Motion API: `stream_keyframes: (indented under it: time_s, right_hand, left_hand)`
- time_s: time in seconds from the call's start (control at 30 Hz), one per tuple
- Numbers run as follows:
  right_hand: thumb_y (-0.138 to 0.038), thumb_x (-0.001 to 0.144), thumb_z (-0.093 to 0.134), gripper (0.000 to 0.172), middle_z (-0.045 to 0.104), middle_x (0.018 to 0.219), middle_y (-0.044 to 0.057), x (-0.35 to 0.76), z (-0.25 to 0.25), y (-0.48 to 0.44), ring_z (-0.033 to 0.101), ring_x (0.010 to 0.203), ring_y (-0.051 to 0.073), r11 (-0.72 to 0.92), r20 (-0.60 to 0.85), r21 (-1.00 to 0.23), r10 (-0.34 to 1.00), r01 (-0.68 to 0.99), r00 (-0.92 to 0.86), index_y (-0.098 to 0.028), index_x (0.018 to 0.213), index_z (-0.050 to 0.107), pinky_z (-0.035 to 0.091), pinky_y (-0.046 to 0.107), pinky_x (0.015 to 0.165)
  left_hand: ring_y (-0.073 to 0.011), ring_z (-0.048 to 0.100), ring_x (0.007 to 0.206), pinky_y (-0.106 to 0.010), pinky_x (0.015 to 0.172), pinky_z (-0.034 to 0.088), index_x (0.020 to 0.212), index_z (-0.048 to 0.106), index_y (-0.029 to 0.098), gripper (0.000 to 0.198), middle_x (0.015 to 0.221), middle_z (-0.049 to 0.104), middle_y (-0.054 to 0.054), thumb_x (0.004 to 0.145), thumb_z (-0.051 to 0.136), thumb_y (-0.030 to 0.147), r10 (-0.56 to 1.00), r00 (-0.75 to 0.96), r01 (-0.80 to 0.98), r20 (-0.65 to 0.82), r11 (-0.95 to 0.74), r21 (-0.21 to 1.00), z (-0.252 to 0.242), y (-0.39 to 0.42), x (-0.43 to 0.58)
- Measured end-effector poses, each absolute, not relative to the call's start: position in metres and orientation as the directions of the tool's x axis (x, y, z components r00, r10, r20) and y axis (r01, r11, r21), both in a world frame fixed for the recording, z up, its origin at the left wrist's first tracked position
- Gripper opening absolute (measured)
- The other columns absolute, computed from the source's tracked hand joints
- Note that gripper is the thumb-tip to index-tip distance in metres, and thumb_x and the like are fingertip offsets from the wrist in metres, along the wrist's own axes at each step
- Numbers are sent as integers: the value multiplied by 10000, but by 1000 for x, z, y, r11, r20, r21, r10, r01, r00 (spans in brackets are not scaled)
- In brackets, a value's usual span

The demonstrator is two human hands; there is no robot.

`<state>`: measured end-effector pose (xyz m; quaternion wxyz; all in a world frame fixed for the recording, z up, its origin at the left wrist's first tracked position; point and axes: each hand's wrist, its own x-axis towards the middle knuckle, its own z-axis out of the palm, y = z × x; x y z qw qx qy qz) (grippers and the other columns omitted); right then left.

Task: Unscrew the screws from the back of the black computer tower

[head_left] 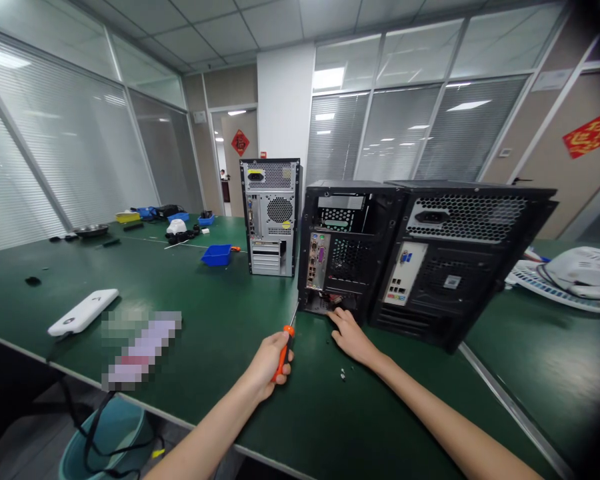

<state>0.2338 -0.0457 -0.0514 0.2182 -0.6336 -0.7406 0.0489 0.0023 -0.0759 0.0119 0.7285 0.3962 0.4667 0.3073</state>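
Observation:
My left hand (271, 363) is wrapped round the orange-and-black handle of a screwdriver (283, 357). Its thin metal shaft slants up to the lower left corner of a black computer case (350, 257), whose back faces me. The open bay at the case's top shows the inside. At the bottom edge of that case rest the outstretched fingers of my right hand (353, 337), with nothing visible in them. Several small screws (343, 375) lie on the green table just below my right hand.
A second black case (450, 260) stands against the first on the right. Behind to the left is a silver-backed case (273, 220), near a blue tray (217, 255). A white power bank-like object (83, 312) lies left; a white fan (575, 277) lies far right. A teal bin (113, 433) stands below the table.

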Motion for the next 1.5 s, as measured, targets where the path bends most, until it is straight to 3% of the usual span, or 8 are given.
stream_keyframes:
  time_s: [0.3, 0.73, 0.9, 1.37, 1.5]
  right_hand:
    - [-58, 736, 406, 512, 510, 1054, 106, 233, -52, -46, 440, 990, 238, 195, 283, -351, 954, 916, -95, -138, 1228, 526, 365, 385, 962]
    - [-56, 737, 399, 505, 508, 1092, 131, 232, -50, -47, 428, 1008, 240, 190, 270, -338, 958, 922, -99, -75, 1230, 508, 354, 381, 987]
    - [-53, 733, 409, 507, 514, 1076, 114, 231, -48, -48, 443, 995, 238, 189, 278, -337, 956, 922, -95, -125, 1220, 526, 364, 389, 968]
    - [-61, 732, 400, 496, 508, 1068, 129, 231, -49, -47, 431, 994, 242, 183, 269, -326, 959, 927, -94, -75, 1214, 522, 357, 372, 972]
    - [-59, 732, 400, 497, 510, 1068, 123, 232, -50, -47, 435, 996, 241, 185, 269, -327, 958, 927, -96, -87, 1213, 524, 361, 377, 967]
  left_hand:
    - [-18, 353, 323, -123, 295, 166, 1011, 467, 175, 290, 585, 437, 73, 883, 440, 434, 839, 369, 49, -400, 412, 910, 14, -73, -3]
    - [-42, 383, 303, -137, 274, 212, 1144, 485, 143, 345, 545, 460, 74, 898, 426, 377, 876, 377, 230, -300, 226, 947, 10, -67, -6]
    - [-42, 393, 290, -136, 277, 209, 1094, 524, 142, 331, 518, 470, 77, 876, 472, 386, 899, 368, 282, -237, 135, 950, 7, -64, -8]
    - [-83, 402, 281, -185, 325, 223, 932, 552, 163, 194, 451, 455, 75, 841, 524, 333, 932, 327, 409, -156, 10, 913, 17, -66, -9]
    - [-116, 409, 313, -224, 404, 279, 868, 557, 183, 156, 459, 442, 54, 838, 519, 331, 946, 303, 439, -119, -27, 898, 21, -70, -9]
